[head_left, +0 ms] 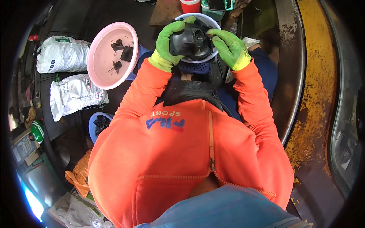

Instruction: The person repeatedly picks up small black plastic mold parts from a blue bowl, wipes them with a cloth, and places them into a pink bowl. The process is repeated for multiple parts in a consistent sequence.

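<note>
My left hand (166, 45), in a green and yellow glove, is closed around a black moulded part (185, 41) with a flared base and a round, hollow neck. The gloved right hand (230, 48) is at the part's right side, thumb and forefinger pinched on something thin and too small to name. Below both hands stands a pale blue-rimmed basin (213, 23), its contents mostly hidden by the part and the gloves. To the left, a pink basin (99, 57) holds a few smaller black pieces (127, 54).
A blue perforated basket (194, 68) sits under the pale basin. White sacks (62, 55) lie at the left, above a blue tub (92, 127) of black pieces. A red container (190, 7) stands at the far side. A rusty yellow metal edge (313, 76) runs along the right.
</note>
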Tool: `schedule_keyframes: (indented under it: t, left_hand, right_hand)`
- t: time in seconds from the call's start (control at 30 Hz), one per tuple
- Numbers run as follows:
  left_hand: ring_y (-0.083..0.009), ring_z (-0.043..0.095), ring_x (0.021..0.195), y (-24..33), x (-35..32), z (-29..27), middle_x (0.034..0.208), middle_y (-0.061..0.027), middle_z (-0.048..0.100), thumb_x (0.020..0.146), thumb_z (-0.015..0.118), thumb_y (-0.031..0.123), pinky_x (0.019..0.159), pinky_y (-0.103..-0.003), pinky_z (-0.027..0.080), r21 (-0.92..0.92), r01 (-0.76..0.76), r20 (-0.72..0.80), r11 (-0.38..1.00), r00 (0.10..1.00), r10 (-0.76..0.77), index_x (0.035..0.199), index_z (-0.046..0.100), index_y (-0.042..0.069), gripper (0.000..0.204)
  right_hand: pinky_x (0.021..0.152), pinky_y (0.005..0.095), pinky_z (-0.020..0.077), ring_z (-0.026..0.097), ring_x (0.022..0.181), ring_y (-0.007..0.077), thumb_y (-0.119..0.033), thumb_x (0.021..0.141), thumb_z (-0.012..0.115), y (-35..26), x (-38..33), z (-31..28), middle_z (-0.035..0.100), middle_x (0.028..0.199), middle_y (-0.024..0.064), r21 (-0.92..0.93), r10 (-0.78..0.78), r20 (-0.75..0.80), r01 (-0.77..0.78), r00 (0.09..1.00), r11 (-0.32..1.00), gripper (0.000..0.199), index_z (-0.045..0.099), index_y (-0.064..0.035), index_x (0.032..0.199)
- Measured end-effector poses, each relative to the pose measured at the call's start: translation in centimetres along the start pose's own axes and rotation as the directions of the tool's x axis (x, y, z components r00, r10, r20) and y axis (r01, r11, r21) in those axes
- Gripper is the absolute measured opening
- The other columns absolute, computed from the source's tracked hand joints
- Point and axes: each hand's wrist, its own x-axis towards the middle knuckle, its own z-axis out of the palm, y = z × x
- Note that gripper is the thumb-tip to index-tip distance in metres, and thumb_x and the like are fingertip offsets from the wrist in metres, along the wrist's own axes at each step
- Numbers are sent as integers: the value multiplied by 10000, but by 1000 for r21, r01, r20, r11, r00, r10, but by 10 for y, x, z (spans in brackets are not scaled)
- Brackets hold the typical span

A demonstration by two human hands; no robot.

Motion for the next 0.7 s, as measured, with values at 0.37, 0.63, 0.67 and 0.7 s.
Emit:
schedule_keyframes:
  t: [0.37,0.63,0.67,0.7]
  left_hand:
    - [-289,651,1023,16,-4,26,1154,-184,664,835,547,108,963,-388,510,-67,42,91,997,995,-36,1246,596,-50,443]
    - [-347,630,1086,19,-8,28,1201,-249,626,822,543,180,961,-449,517,73,-95,98,993,991,88,1424,401,-76,670]
    - [-346,630,1088,19,-8,28,1206,-244,624,816,545,179,964,-446,516,101,-123,100,987,989,113,1428,402,-69,675]
    - [-344,630,1090,19,-8,29,1211,-240,622,810,547,177,967,-443,515,127,-155,94,980,985,144,1431,403,-62,681]
  right_hand:
    - [741,341,562,697,894,285,-142,918,650,-8,8,4,719,1016,98,-149,-104,-20,99,994,984,252,685,-105,1165]
    - [790,364,550,685,948,319,-165,945,626,-3,1,19,710,1055,137,74,32,-24,-30,999,997,259,669,-29,1161]
    - [797,365,547,683,957,323,-169,950,622,-2,0,21,707,1063,145,135,63,5,-63,998,989,268,663,-17,1166]
    - [806,362,543,682,964,318,-172,957,614,-1,-1,22,704,1068,149,128,48,-8,-47,999,991,274,656,-9,1172]
